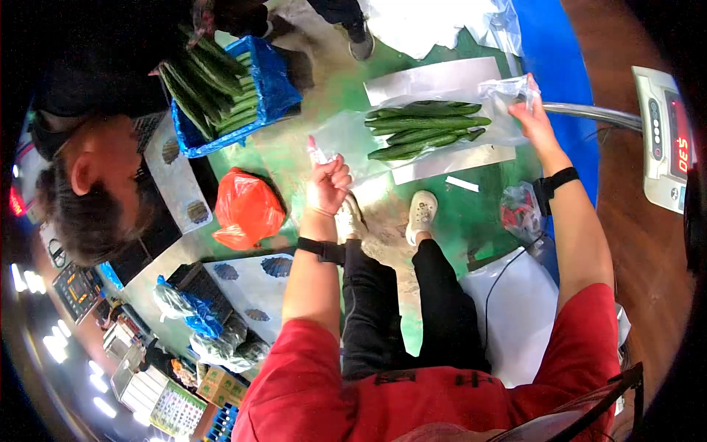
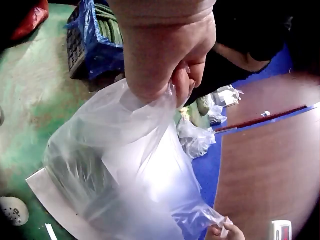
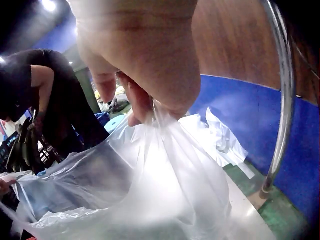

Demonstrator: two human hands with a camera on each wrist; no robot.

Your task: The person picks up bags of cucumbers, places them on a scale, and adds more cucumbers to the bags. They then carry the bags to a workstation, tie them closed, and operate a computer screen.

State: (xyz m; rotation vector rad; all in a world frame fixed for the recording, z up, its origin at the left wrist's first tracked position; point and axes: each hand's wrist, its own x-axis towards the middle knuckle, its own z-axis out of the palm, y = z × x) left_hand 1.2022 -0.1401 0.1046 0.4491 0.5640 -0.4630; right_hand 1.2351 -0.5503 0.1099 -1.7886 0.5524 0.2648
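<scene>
A clear plastic bag [image 1: 350, 140] is stretched out between both hands. My left hand [image 1: 329, 184] grips one edge of its mouth with curled fingers. At the opposite edge, my right hand [image 1: 536, 121] pinches the gathered film, also seen bunched under the fingers in the right wrist view. Several long green cucumbers [image 1: 423, 132] lie side by side between the hands, over a white board [image 1: 434, 79] low above the green floor; the film overlaps them in the head view. In the left wrist view the bag [image 2: 140, 165] hangs widely spread, its film hazy with glare.
Another person [image 1: 96, 177] leans in at left beside a blue-lined crate [image 1: 276, 88] with more cucumbers. An orange-red bag [image 1: 249, 208] sits on the floor. At right are a metal rail [image 1: 589, 114] and a digital scale [image 1: 658, 140]. White plastic sheeting [image 1: 423, 26] lies at the far side.
</scene>
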